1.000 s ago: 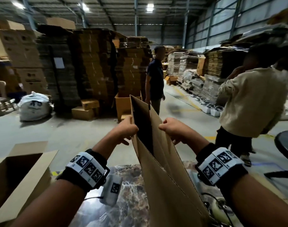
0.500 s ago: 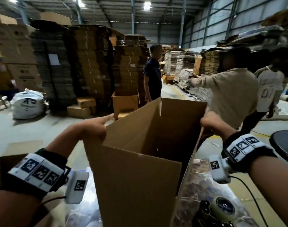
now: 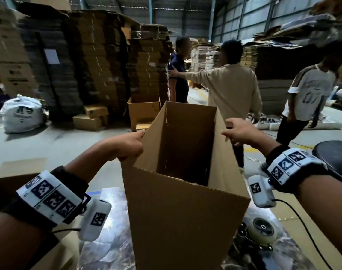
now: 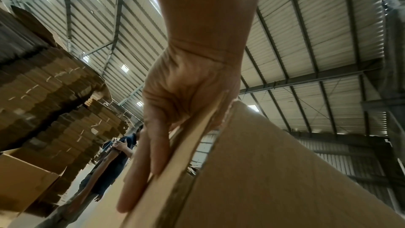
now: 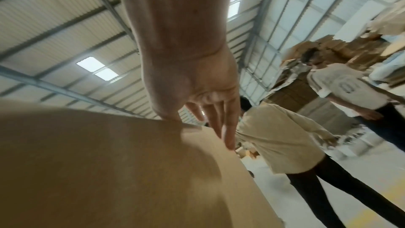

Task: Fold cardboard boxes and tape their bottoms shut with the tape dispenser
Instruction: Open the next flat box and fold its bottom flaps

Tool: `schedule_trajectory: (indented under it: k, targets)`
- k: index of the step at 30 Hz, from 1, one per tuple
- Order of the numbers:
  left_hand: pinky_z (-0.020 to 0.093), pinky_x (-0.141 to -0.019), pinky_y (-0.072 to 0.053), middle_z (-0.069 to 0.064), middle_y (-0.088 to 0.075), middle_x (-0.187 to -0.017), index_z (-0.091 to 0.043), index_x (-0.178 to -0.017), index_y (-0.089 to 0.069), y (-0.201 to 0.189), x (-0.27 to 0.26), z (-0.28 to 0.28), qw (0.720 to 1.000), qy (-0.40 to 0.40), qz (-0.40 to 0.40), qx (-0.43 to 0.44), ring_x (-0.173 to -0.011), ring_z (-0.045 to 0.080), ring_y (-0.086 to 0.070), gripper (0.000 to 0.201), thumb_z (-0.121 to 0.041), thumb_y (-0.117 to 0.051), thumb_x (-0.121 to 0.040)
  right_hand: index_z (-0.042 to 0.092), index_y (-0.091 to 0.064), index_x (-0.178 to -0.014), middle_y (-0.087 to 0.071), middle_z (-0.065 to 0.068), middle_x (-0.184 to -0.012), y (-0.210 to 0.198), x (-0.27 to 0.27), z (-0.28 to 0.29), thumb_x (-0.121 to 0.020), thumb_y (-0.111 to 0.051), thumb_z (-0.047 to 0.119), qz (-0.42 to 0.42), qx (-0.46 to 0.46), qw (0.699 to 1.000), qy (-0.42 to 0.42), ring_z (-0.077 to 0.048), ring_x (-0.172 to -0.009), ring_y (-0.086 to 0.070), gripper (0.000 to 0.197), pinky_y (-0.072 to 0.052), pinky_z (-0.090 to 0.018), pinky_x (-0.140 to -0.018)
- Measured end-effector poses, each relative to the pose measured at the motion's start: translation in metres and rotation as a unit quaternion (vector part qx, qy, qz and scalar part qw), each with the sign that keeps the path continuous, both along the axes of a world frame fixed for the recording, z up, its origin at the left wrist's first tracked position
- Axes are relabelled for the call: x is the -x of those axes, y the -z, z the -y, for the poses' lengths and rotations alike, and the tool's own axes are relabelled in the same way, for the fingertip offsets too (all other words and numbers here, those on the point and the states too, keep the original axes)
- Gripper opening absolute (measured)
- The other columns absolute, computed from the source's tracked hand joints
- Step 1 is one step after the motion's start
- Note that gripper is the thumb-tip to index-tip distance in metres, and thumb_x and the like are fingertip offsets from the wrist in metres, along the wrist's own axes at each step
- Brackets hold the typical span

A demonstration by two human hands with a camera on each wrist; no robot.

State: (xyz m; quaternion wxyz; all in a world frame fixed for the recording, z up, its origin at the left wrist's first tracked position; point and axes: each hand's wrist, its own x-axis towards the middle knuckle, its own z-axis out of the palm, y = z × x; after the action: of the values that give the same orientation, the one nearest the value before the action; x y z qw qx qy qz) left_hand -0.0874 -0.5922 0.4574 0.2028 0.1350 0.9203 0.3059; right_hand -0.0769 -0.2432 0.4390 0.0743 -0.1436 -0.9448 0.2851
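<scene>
A tall brown cardboard box (image 3: 185, 221) stands open like a tube on the foil-covered table (image 3: 109, 240), its top flaps upright. My left hand (image 3: 127, 147) pinches the left flap's top edge, and in the left wrist view its fingers (image 4: 151, 153) lie along the flap (image 4: 285, 179). My right hand (image 3: 240, 133) holds the right wall's rim. There the thumb is hidden inside and the straight fingers (image 5: 225, 127) lie on the outside of the panel (image 5: 87, 162). The tape dispenser (image 3: 261, 230) lies on the table to the right of the box, and neither hand touches it.
Another open box (image 3: 8, 191) sits at my lower left and a black stool (image 3: 335, 158) at the right. Three people (image 3: 230, 90) stand just beyond the table. An open box (image 3: 145, 112), a white sack (image 3: 22, 114) and tall cardboard stacks (image 3: 92, 65) fill the floor behind.
My hands have moved apart and pulled the flat box open into a rectangular tube. The people behind have shifted, and a third has come into view at the right.
</scene>
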Motion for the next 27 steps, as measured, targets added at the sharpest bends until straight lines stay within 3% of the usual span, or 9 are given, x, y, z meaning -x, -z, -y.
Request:
schedule_trajectory:
  k: [3, 7, 10, 12, 14, 16, 20, 22, 27]
  targets:
    - [0.045, -0.079, -0.06, 0.007, -0.048, -0.13, -0.047, -0.152, 0.0, 0.006, 0.0, -0.002, 0.999, 0.003, -0.031, 0.011, -0.107, 0.03, -0.061, 0.087, -0.002, -0.049, -0.096, 0.017, -0.048, -0.143, -0.052, -0.009, -0.144, -0.011, -0.013, 0.027, -0.09, -0.067, 0.033, -0.015, -0.165, 0.984, -0.065, -0.027, -0.129, -0.051, 0.058, -0.042, -0.036, -0.103]
    - [0.022, -0.07, -0.053, 0.007, -0.023, -0.159, -0.046, -0.153, 0.006, 0.01, -0.004, -0.006, 0.978, 0.073, -0.176, 0.086, -0.124, 0.024, -0.049, 0.092, 0.002, -0.048, -0.095, 0.024, -0.063, -0.128, -0.041, -0.002, -0.154, -0.03, -0.049, 0.073, -0.092, -0.065, 0.022, -0.092, -0.16, 0.966, -0.179, -0.019, -0.141, -0.04, 0.036, -0.029, -0.037, -0.118]
    - [0.016, -0.095, -0.039, -0.005, -0.017, -0.162, -0.036, -0.151, -0.028, 0.008, -0.017, -0.009, 0.913, 0.198, -0.351, 0.069, -0.141, 0.012, -0.031, 0.073, 0.002, -0.049, -0.092, 0.025, -0.069, -0.116, -0.066, 0.007, -0.123, -0.045, -0.087, 0.104, -0.097, -0.059, 0.022, -0.072, -0.056, 0.962, -0.258, -0.006, -0.111, -0.063, 0.021, -0.052, -0.033, -0.098]
    - [0.012, -0.09, -0.041, -0.004, -0.051, -0.142, -0.029, -0.135, -0.054, 0.002, -0.03, -0.01, 0.906, 0.243, -0.347, 0.002, -0.124, 0.003, -0.051, 0.043, -0.009, -0.051, -0.097, 0.028, -0.067, -0.114, -0.069, 0.01, -0.108, -0.053, -0.111, 0.121, -0.092, -0.059, 0.044, 0.044, -0.005, 0.951, -0.307, -0.004, -0.095, -0.067, 0.028, -0.056, -0.026, -0.083]
    - [0.012, -0.073, -0.045, -0.009, -0.065, -0.113, -0.032, -0.115, -0.062, 0.0, -0.042, -0.009, 0.93, 0.258, -0.263, -0.002, -0.095, -0.006, -0.06, 0.022, -0.038, -0.047, -0.1, 0.03, -0.063, -0.121, -0.067, 0.012, -0.11, -0.052, -0.126, 0.125, -0.081, -0.056, 0.063, 0.175, -0.062, 0.926, -0.33, -0.004, -0.096, -0.065, 0.052, -0.054, -0.025, -0.081]
    - [0.016, -0.069, -0.045, -0.013, -0.066, -0.095, -0.035, -0.098, -0.063, 0.003, -0.049, -0.007, 0.947, 0.252, -0.187, 0.066, -0.081, -0.004, -0.061, 0.044, -0.069, -0.039, -0.086, 0.03, -0.06, -0.126, -0.066, 0.01, -0.112, -0.043, -0.136, 0.122, -0.083, -0.063, 0.059, 0.255, -0.141, 0.898, -0.329, -0.006, -0.097, -0.065, 0.052, -0.057, -0.028, -0.082]
    - [0.031, -0.077, -0.057, -0.008, -0.07, -0.088, -0.027, -0.094, -0.071, 0.005, -0.056, -0.002, 0.963, 0.183, -0.158, 0.121, -0.081, 0.008, -0.067, 0.095, -0.102, -0.028, -0.054, 0.024, -0.067, -0.107, -0.07, 0.007, -0.095, -0.026, -0.144, 0.109, -0.094, -0.061, 0.041, 0.222, -0.222, 0.898, -0.309, -0.005, -0.08, -0.065, 0.023, -0.053, -0.023, -0.069]
    - [0.034, -0.078, -0.057, -0.004, -0.071, -0.089, -0.025, -0.093, -0.072, 0.002, -0.064, -0.002, 0.967, 0.174, -0.142, 0.117, -0.082, 0.012, -0.068, 0.096, -0.103, -0.032, -0.053, 0.022, -0.069, -0.109, -0.069, 0.007, -0.093, -0.028, -0.148, 0.101, -0.098, -0.057, 0.037, 0.22, -0.22, 0.901, -0.302, -0.004, -0.077, -0.063, 0.023, -0.051, -0.023, -0.07]
    - [0.029, -0.076, -0.057, -0.006, -0.066, -0.093, -0.029, -0.091, -0.059, 0.009, -0.09, -0.019, 0.952, 0.151, -0.158, 0.212, -0.083, 0.008, -0.064, 0.023, -0.052, -0.06, -0.091, 0.015, -0.07, -0.112, -0.072, 0.003, -0.097, -0.033, -0.156, 0.074, -0.096, -0.06, 0.036, 0.229, -0.195, 0.923, -0.242, -0.01, -0.085, -0.067, 0.028, -0.055, -0.027, -0.077]
